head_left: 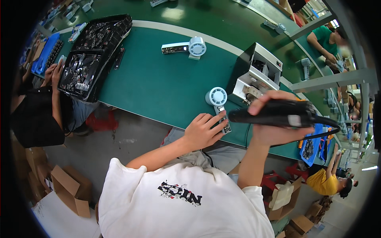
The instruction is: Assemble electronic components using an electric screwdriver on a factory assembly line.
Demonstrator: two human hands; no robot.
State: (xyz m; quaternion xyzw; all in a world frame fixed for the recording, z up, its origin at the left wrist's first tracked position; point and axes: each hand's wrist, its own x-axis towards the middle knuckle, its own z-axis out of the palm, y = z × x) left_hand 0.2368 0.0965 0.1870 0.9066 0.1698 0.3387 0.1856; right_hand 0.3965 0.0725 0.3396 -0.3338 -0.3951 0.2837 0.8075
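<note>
A light blue handheld fan lies on the green bench near its front edge, its round head away from me. The handle is uncovered and shows a circuit board. My left hand grips this handle from the left, fingers across it; its thumb is hard to see. In my right hand is a black electric screwdriver with a cord, fingers closed around its body. The screwdriver's narrow end points left, above and just right of the fan handle; its tip cannot be made out clearly.
Behind the screwdriver stands a silver and black screw feeder. Another open fan lies farther back. A black tray of small dark parts is at the left, beside a co-worker. A blue bin sits at the right.
</note>
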